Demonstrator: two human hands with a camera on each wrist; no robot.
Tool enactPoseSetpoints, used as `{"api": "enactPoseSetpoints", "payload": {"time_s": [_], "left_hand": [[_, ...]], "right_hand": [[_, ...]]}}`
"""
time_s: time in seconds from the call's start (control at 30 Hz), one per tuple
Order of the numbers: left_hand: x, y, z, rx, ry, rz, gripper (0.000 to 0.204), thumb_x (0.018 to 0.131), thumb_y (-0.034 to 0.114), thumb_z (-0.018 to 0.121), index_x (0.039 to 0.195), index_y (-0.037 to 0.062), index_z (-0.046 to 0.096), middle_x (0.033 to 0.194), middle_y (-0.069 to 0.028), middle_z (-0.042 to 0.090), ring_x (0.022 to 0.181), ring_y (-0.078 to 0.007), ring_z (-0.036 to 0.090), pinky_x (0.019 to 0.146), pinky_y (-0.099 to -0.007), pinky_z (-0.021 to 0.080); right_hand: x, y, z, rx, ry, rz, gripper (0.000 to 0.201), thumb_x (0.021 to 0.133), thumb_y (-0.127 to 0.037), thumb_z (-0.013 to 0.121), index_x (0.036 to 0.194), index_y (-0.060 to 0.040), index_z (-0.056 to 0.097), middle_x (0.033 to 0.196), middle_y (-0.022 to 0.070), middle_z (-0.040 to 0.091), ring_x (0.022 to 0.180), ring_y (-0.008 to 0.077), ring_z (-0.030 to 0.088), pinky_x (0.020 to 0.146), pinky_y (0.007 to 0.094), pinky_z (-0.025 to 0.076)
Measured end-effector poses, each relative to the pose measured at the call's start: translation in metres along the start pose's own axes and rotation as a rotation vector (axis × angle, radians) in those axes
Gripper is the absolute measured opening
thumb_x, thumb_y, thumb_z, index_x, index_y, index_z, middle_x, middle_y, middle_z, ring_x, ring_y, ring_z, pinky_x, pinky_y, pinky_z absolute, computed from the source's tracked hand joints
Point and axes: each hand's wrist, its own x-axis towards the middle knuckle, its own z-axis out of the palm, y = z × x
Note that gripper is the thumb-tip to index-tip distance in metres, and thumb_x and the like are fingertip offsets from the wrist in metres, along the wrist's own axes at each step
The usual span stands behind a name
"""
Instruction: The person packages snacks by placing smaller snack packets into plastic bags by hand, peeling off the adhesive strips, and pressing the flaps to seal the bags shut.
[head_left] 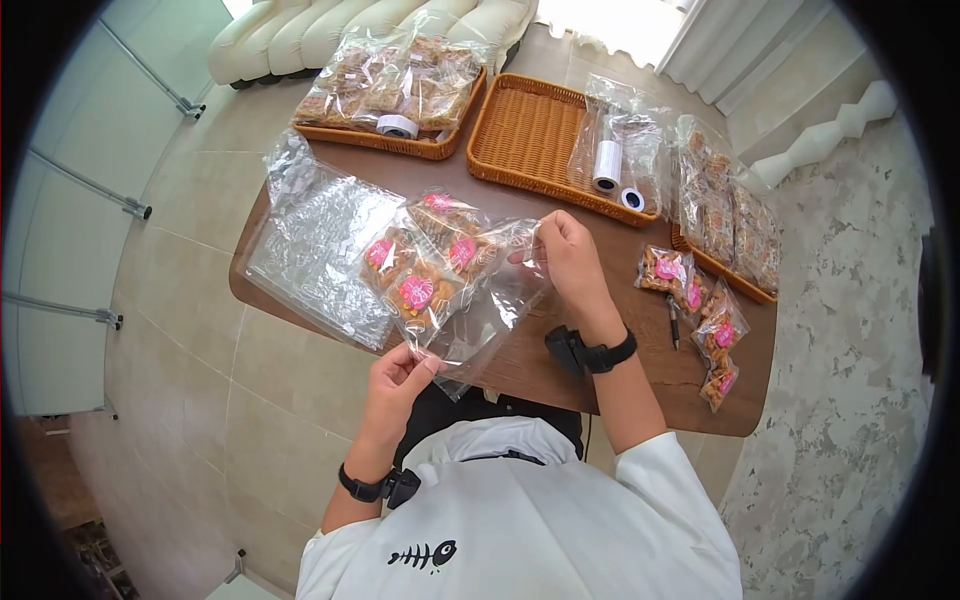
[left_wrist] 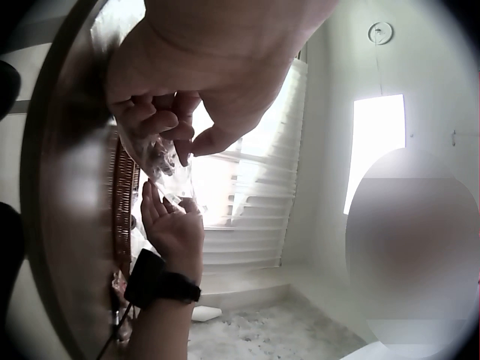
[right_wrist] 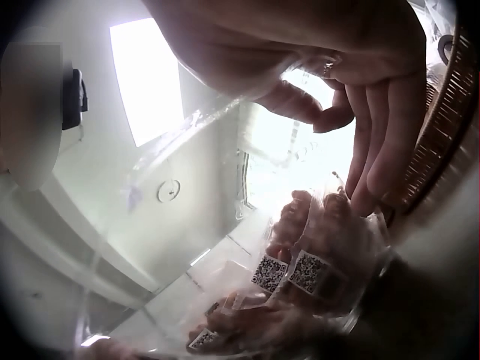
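A large clear plastic bag (head_left: 492, 322) is stretched between my two hands over the table's near edge. Inside it sit several small snack packets (head_left: 418, 292) with pink round labels; in the right wrist view, packets (right_wrist: 300, 274) show printed square codes. My left hand (head_left: 396, 388) pinches the bag's near edge between thumb and fingers. At the opposite edge, my right hand (head_left: 572, 262) grips the bag film, its fingertips partly behind the plastic. Under and left of the bag lies a stack of flat clear bags (head_left: 325, 250).
A wicker basket (head_left: 440, 150) of packed bags stands back left. Another wicker tray (head_left: 520, 125) holds label rolls (head_left: 607, 166) and plastic. Further packed bags (head_left: 735, 215) fill a basket at right. Loose snack packets (head_left: 718, 325) and a pen (head_left: 674, 322) lie on the brown table (head_left: 620, 370).
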Motion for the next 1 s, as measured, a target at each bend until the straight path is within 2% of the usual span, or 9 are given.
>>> {"api": "enactPoseSetpoints", "payload": {"time_s": [0.07,0.13,0.27,0.33,0.47,0.53,0.73,0.83,1.0], "left_hand": [[0.002,0.002,-0.002,-0.021,0.016,0.044,0.013,0.099,0.016,0.07,0.1,0.0037,0.071,0.086,0.0029,0.066,0.075,-0.0035,0.051,0.069,-0.0232,0.04],[0.004,0.002,-0.008,-0.072,0.001,0.102,0.012,0.101,0.014,0.07,0.101,0.0027,0.072,0.096,-0.0012,0.07,0.091,-0.0084,0.061,0.092,-0.0279,0.046],[-0.001,0.011,-0.006,-0.099,0.05,0.092,0.013,0.101,0.014,0.069,0.103,0.0019,0.071,0.104,-0.0031,0.071,0.097,-0.0098,0.062,0.095,-0.0294,0.046],[-0.005,0.007,-0.011,-0.156,0.021,0.043,0.013,0.101,0.012,0.066,0.106,0.0008,0.071,0.106,-0.0033,0.07,0.1,-0.0108,0.063,0.097,-0.0294,0.047],[-0.005,0.007,-0.007,-0.282,0.1,0.074,0.012,0.1,0.009,0.064,0.107,0.0008,0.07,0.106,-0.0039,0.071,0.1,-0.0115,0.064,0.097,-0.0292,0.047],[-0.004,0.016,-0.006,-0.348,0.146,0.129,0.009,0.1,0.007,0.062,0.103,0.0023,0.068,0.103,-0.0043,0.07,0.098,-0.0121,0.065,0.097,-0.0292,0.048],[0.014,0.044,-0.042,-0.39,0.074,0.147,0.004,0.1,0.009,0.062,0.1,0.0061,0.06,0.097,-0.0033,0.067,0.097,-0.012,0.066,0.099,-0.0322,0.053],[0.024,0.07,-0.041,-0.352,0.079,0.13,0.007,0.102,0.014,0.06,0.106,0.0085,0.057,0.099,-0.0047,0.067,0.115,-0.0268,0.068,0.113,-0.0485,0.049],[0.036,0.102,-0.053,-0.454,-0.062,0.076,0.008,0.103,0.015,0.061,0.108,0.0104,0.055,0.102,-0.0076,0.07,0.119,-0.0299,0.068,0.111,-0.0465,0.05]], "right_hand": [[0.001,-0.013,0.004,-0.109,-0.022,-0.046,0.021,0.106,-0.017,0.051,0.098,0.0004,0.06,0.087,0.0076,0.068,0.081,0.0204,0.077,0.065,0.0267,0.058],[-0.006,-0.026,0.009,0.048,-0.038,-0.02,0.022,0.107,-0.019,0.05,0.096,-0.0018,0.058,0.094,0.0078,0.067,0.087,0.0226,0.078,0.068,0.0273,0.06],[-0.011,-0.017,0.002,0.125,-0.103,0.025,0.02,0.106,-0.019,0.05,0.094,-0.0048,0.057,0.099,0.0077,0.067,0.094,0.023,0.077,0.074,0.0285,0.06],[-0.018,-0.005,-0.002,0.193,-0.16,0.02,0.015,0.106,-0.017,0.047,0.096,-0.0079,0.053,0.093,0.0034,0.06,0.099,0.023,0.073,0.09,0.037,0.06],[-0.024,0.01,-0.004,0.416,-0.234,0.003,0.013,0.105,-0.014,0.047,0.096,-0.0081,0.053,0.096,0.0048,0.064,0.103,0.0213,0.074,0.085,0.0306,0.06],[-0.021,0.011,-0.005,0.463,-0.286,-0.016,0.012,0.106,-0.011,0.042,0.1,-0.0066,0.052,0.099,0.0056,0.059,0.103,0.0253,0.07,0.1,0.0458,0.059],[-0.013,-0.009,0.008,0.418,-0.301,-0.038,0.01,0.106,-0.013,0.046,0.102,-0.0073,0.053,0.101,0.0053,0.061,0.1,0.0198,0.069,0.101,0.0421,0.059],[-0.01,-0.025,0.012,0.386,-0.304,-0.086,0.009,0.107,-0.014,0.048,0.103,-0.0081,0.053,0.102,0.0053,0.064,0.098,0.0164,0.069,0.1,0.0403,0.06],[-0.021,-0.062,0.01,0.347,-0.265,-0.093,0.013,0.108,-0.018,0.05,0.104,-0.0067,0.055,0.096,0.0015,0.057,0.088,0.0111,0.064,0.096,0.0374,0.061]]}}
